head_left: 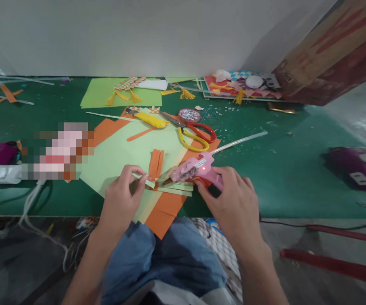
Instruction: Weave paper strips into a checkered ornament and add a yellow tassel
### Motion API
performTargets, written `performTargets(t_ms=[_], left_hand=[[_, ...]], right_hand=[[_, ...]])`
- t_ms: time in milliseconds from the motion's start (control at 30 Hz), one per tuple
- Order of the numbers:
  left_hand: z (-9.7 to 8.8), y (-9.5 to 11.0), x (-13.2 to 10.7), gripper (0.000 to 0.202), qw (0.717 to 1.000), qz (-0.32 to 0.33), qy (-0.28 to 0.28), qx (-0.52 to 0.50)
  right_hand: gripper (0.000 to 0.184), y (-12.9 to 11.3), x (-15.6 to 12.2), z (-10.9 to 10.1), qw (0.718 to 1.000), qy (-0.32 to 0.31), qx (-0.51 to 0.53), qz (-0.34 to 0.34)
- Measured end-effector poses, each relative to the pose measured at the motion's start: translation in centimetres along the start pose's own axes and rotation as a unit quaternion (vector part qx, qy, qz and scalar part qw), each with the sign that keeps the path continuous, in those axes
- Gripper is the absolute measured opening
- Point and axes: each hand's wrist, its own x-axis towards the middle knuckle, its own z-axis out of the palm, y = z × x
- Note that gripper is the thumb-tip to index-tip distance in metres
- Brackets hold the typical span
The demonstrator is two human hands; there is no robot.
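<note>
Gluing appears to be the step in hand. The glue gun [198,168] is held by the right hand [235,205], the fingers closed around its grip. Its nozzle is pointed to the left and down, onto the green strips [174,189] near the front edge of the table [281,186]. A red light is seen on the gun's body, and a clear glue stick [240,141] comes out from its back.

The end of one green strip is pinched between thumb and forefinger of the left hand [121,201]; the other fingers are curled in. Two orange strips [156,163] meet the green ones at their lower ends, just beside the nozzle. Whether they pass over or under cannot be told.

For the next move, it is judged that a small drop is needed exactly at this meeting place, with the strip pressed flat and the fingertips away from the hot nozzle.

Both forearms are stretched forward from the lap, with the wrists low. The right wrist is turned inward.
</note>
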Motion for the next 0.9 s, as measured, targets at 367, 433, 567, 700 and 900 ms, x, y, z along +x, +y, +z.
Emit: performTargets(t_ms=[367,433,567,700,900], left_hand=[[0.0,-0.1,-0.1,0.008,1.000,0.004,0.001,-0.011],[0.0,-0.1,-0.1,0.007,1.000,0.003,-0.002,-0.017],[0.0,0.0,0.0,0.007,1.000,0.000,-0.007,-0.018],[0.0,0.1,0.0,0.009,1.000,0.000,-0.001,-0.016],[0.0,0.0,0.0,0.009,1.000,0.004,-0.005,-0.017]], right_hand=[[0.014,-1.2,0.2,0.0,0.998,-0.034,-0.034,-0.031],[0.013,-1.2,0.3,0.0,0.998,-0.033,-0.040,-0.035],[0.013,-1.3,0.2,-0.1,0.998,-0.037,-0.044,-0.035],[0.012,-1.3,0.2,-0.2,0.998,-0.035,-0.042,-0.032],[0.013,-1.4,0.3,-0.2,0.998,-0.028,-0.049,-0.042]])
